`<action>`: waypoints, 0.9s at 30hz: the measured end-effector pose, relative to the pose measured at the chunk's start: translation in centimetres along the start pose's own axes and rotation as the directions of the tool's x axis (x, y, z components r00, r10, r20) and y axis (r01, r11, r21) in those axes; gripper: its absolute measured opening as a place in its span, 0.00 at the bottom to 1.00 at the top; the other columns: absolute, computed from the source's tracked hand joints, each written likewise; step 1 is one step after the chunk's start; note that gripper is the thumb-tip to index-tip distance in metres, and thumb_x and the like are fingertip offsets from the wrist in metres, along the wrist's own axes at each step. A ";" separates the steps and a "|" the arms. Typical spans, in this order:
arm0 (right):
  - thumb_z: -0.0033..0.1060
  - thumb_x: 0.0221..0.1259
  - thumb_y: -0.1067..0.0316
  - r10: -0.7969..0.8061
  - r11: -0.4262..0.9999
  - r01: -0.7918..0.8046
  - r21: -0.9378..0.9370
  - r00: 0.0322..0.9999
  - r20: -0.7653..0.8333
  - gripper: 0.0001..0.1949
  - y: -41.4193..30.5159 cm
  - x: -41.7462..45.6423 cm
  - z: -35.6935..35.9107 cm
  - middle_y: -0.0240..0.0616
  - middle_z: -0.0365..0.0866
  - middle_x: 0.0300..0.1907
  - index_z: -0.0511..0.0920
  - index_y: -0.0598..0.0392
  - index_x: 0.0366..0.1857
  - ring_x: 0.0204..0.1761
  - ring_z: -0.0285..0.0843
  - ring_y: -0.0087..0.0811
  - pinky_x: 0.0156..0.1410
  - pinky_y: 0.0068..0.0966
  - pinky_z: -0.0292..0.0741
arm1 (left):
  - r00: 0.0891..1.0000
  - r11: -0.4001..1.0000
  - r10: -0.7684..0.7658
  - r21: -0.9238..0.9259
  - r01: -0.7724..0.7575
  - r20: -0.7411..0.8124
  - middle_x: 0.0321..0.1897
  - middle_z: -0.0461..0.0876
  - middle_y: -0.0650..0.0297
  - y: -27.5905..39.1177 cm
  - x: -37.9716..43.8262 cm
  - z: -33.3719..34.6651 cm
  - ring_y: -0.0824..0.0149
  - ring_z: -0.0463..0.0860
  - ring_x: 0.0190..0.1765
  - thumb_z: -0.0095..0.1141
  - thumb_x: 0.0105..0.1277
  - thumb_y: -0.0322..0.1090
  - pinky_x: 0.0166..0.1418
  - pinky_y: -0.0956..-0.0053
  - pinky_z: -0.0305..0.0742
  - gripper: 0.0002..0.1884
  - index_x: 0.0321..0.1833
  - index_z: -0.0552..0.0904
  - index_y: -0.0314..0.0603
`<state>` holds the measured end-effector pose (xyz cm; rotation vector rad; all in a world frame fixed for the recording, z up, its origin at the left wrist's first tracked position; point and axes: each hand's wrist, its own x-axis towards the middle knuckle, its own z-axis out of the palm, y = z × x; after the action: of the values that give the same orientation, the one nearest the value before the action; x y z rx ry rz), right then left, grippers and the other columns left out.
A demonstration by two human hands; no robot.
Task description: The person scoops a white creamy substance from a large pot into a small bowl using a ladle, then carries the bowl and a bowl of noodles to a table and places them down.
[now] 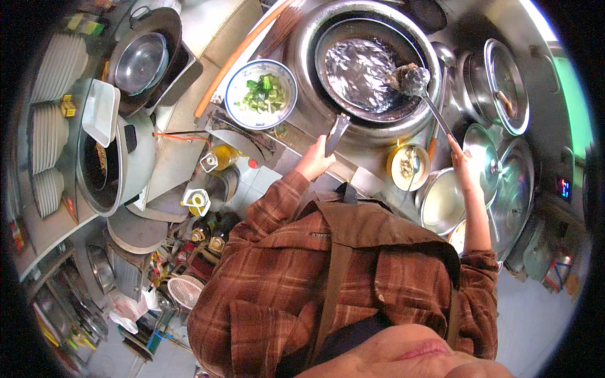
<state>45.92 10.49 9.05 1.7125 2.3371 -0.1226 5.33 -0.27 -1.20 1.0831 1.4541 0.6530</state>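
Observation:
A metal wok (331, 101) of shiny, rippled liquid sits in the wide steel ring of a stove (302, 61). My left hand (314, 158) is closed around a dark handle (334, 137) with a silvery end, just short of the wok's near rim. Whether the handle joins the wok, I cannot tell. My right hand (463, 160) grips the long metal handle of a ladle (418, 81). Its bowl is over the wok's right side, with a brown lump of food (404, 75) against it. Left of the wok, a blue-rimmed bowl (231, 101) contains chopped greens (264, 92).
On the right stand a yellowish bowl with a spoon (394, 165), a pale-lined pot (442, 203), a glass lid (479, 146) and a lidded steel pot (494, 61). Oil bottles (222, 156) stand at left, below a rice cooker (137, 160) and stacked plates (49, 137).

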 end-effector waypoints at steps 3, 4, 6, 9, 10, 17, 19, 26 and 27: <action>0.49 0.62 0.66 0.056 0.994 -0.060 0.091 0.997 0.043 0.27 -2.2 -2.7 -0.7 0.46 0.76 0.23 0.60 0.25 0.65 0.24 0.77 0.44 0.32 0.41 0.75 | 1.000 1.000 0.001 0.002 -0.001 -0.008 0.23 0.77 0.51 0.1 0.0 0.1 0.58 0.79 0.22 0.53 0.54 0.33 0.27 0.65 0.73 0.22 0.51 0.66 0.36; 0.48 0.63 0.65 0.041 0.988 -0.046 0.146 0.998 0.039 0.27 -2.6 -3.7 -0.7 0.49 0.79 0.28 0.60 0.24 0.65 0.27 0.79 0.47 0.33 0.42 0.75 | 0.999 0.999 0.038 0.019 -0.038 -0.026 0.23 0.77 0.53 -0.6 0.3 0.3 0.61 0.78 0.20 0.53 0.55 0.33 0.25 0.66 0.72 0.23 0.53 0.66 0.37; 0.48 0.63 0.65 0.045 0.950 -0.060 0.307 0.997 0.056 0.25 -3.7 -5.1 -0.9 0.52 0.80 0.31 0.62 0.24 0.64 0.31 0.79 0.50 0.37 0.43 0.74 | 0.993 0.995 0.103 0.019 -0.102 -0.056 0.22 0.76 0.56 -1.8 0.5 0.7 0.64 0.76 0.18 0.52 0.55 0.33 0.22 0.68 0.71 0.24 0.56 0.66 0.38; 0.49 0.63 0.68 0.198 0.893 -0.308 0.328 0.924 0.326 0.23 -7.9 -5.9 -4.3 0.51 0.80 0.41 0.66 0.31 0.62 0.41 0.81 0.46 0.46 0.37 0.74 | 0.996 0.998 0.068 0.011 -0.067 -0.058 0.22 0.76 0.58 -1.7 0.4 0.6 0.65 0.76 0.18 0.52 0.55 0.33 0.22 0.69 0.71 0.24 0.56 0.66 0.38; 0.49 0.63 0.69 0.140 0.846 -0.275 0.457 0.942 0.307 0.23 -8.2 -6.5 -4.4 0.49 0.80 0.45 0.66 0.36 0.63 0.44 0.80 0.40 0.49 0.33 0.73 | 0.997 0.998 0.059 -0.002 -0.059 -0.051 0.22 0.76 0.58 -1.6 0.4 0.6 0.65 0.76 0.18 0.52 0.56 0.33 0.22 0.69 0.71 0.24 0.56 0.66 0.38; 0.50 0.63 0.68 0.097 0.614 -0.489 0.619 0.826 0.555 0.22 -11.0 -6.2 -4.8 0.33 0.77 0.34 0.67 0.42 0.63 0.32 0.71 0.19 0.38 0.19 0.70 | 0.999 0.999 0.038 -0.008 -0.038 -0.005 0.23 0.76 0.55 -0.8 0.3 0.3 0.62 0.76 0.21 0.52 0.56 0.33 0.25 0.67 0.71 0.21 0.53 0.66 0.36; 0.49 0.64 0.68 -0.001 0.558 -0.402 0.726 0.874 0.485 0.22 -11.0 -5.9 -2.8 0.28 0.73 0.29 0.67 0.41 0.63 0.25 0.65 0.17 0.30 0.17 0.66 | 0.997 0.997 0.074 0.001 -0.074 -0.011 0.21 0.75 0.60 -1.8 0.6 0.6 0.68 0.74 0.17 0.52 0.57 0.33 0.21 0.71 0.71 0.22 0.54 0.66 0.36; 0.49 0.65 0.67 -0.146 0.406 -0.251 0.879 0.931 0.333 0.23 -12.9 -0.9 2.6 0.20 0.57 0.21 0.65 0.37 0.65 0.19 0.53 0.13 0.21 0.13 0.53 | 0.997 0.996 0.079 0.040 -0.079 0.004 0.21 0.75 0.56 -1.7 0.7 0.6 0.64 0.76 0.17 0.52 0.58 0.33 0.21 0.68 0.72 0.21 0.52 0.65 0.34; 0.49 0.65 0.67 -0.140 0.458 -0.242 0.855 0.931 0.338 0.23 -13.4 0.3 2.6 0.22 0.61 0.23 0.65 0.38 0.65 0.20 0.57 0.15 0.23 0.15 0.57 | 0.996 0.994 0.091 0.065 -0.090 -0.010 0.21 0.75 0.56 -1.9 0.6 0.5 0.64 0.77 0.18 0.52 0.58 0.33 0.21 0.68 0.72 0.21 0.52 0.64 0.34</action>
<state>33.53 6.12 5.45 1.8509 1.9726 -1.8075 5.40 -0.60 -3.24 1.2028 1.4519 0.6821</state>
